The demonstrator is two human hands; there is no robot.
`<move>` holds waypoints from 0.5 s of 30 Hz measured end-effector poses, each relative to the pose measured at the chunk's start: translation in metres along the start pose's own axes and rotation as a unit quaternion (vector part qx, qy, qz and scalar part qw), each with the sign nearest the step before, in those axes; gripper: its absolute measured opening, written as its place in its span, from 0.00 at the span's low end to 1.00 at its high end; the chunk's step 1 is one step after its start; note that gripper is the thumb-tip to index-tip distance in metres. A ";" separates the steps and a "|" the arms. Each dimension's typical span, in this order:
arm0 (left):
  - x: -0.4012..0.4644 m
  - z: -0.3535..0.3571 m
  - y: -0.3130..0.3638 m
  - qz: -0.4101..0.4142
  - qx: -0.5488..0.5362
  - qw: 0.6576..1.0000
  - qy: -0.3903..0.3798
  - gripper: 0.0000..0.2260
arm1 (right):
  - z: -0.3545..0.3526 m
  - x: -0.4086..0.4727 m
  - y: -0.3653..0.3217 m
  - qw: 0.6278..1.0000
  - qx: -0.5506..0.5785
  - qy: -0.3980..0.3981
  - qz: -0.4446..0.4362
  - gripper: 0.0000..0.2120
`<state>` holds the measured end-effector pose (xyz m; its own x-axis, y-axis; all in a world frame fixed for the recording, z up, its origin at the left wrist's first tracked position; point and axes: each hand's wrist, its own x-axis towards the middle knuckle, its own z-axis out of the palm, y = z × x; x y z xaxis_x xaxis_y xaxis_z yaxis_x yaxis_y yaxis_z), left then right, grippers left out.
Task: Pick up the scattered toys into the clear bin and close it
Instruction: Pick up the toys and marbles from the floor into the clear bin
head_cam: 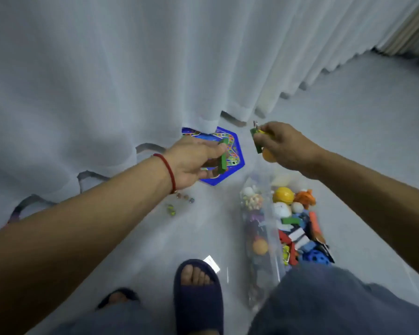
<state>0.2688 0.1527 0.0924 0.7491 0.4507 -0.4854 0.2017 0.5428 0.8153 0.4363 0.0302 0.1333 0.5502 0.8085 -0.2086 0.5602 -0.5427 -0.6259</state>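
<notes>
reaching out over the pale floor point(348, 141), the left hand point(191, 163) pinches a green block point(223, 155) between thumb and curled fingers, a red string bracelet point(168, 170) round its wrist. the block hangs above a blue hexagonal game board point(237, 151) that lies flat on the floor, its far edge tucked under the hem of a white curtain point(131, 68). the right hand point(286, 146) is closed round several small toys at once: another green block point(256, 141), something yellow with a metal bit sticking up, and an orange ball point(267, 155) peeking out under the fingers. it hovers just beyond the far end of the clear bin point(264, 238), which sits on the floor to the right, open and already heaped with toys, among them a yellow ball point(283, 195), an orange plush point(305, 198) and a blue perforated ball point(315, 258). a few marbles point(179, 201) lie loose on the floor below the left wrist, well apart from the bin. a foot in a dark slipper point(197, 298) stands near the bin's near end.
</notes>
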 end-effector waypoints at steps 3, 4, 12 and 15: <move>-0.015 0.070 0.010 -0.013 0.042 0.997 -0.057 0.05 | -0.045 -0.057 0.040 0.983 0.109 0.026 0.145 0.15; -0.018 0.091 0.011 -0.015 0.060 0.996 -0.070 0.10 | -0.054 -0.071 0.054 0.968 0.147 0.039 0.200 0.13; -0.048 0.111 0.001 0.034 0.196 0.980 -0.021 0.00 | -0.057 -0.128 0.100 0.858 0.370 0.145 0.325 0.18; -0.051 0.046 -0.010 0.071 0.220 0.970 0.080 0.05 | -0.044 -0.128 0.078 0.930 0.222 0.132 0.262 0.16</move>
<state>0.2576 0.0915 0.1239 0.6892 0.6219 -0.3719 0.3795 0.1274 0.9164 0.4367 -0.1256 0.1441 0.8415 0.3433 -0.4171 -0.1061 -0.6520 -0.7507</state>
